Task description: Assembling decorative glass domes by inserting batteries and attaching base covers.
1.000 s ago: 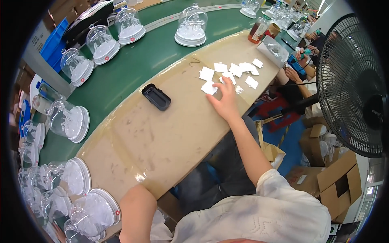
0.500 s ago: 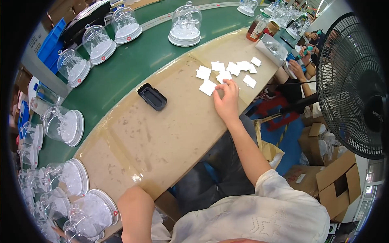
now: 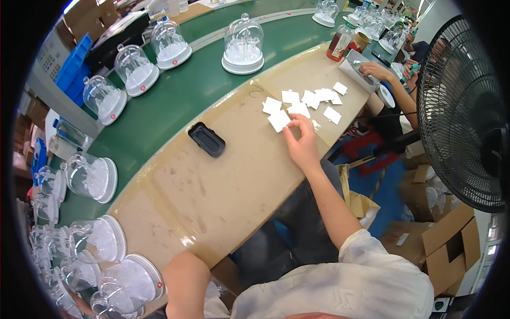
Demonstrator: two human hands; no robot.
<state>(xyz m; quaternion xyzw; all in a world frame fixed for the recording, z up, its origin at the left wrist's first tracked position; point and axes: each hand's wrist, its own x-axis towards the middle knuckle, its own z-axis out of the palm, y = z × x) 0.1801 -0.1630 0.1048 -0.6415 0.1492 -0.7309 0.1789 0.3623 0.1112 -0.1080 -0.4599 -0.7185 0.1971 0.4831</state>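
Observation:
My right hand reaches over the tan tabletop, thumb and fingers pinched at the corner of a thin white square plate. More white square plates with small tabs lie loosely around it, among them one plate farther back and one plate to the right. My left arm is bent at the table's near edge. The left hand itself does not show. A black oblong tray sits left of the plates.
Clear domes on white bases, such as this dome, stand along the green conveyor; several crowd the lower left. A bottle of reddish liquid stands at the far right. A black fan and a co-worker's hand are to the right.
My right hand has come to the corner of the nearest white plate, its fingers closing there. The whole view has shifted slightly. A co-worker's hand has moved over the clear bag.

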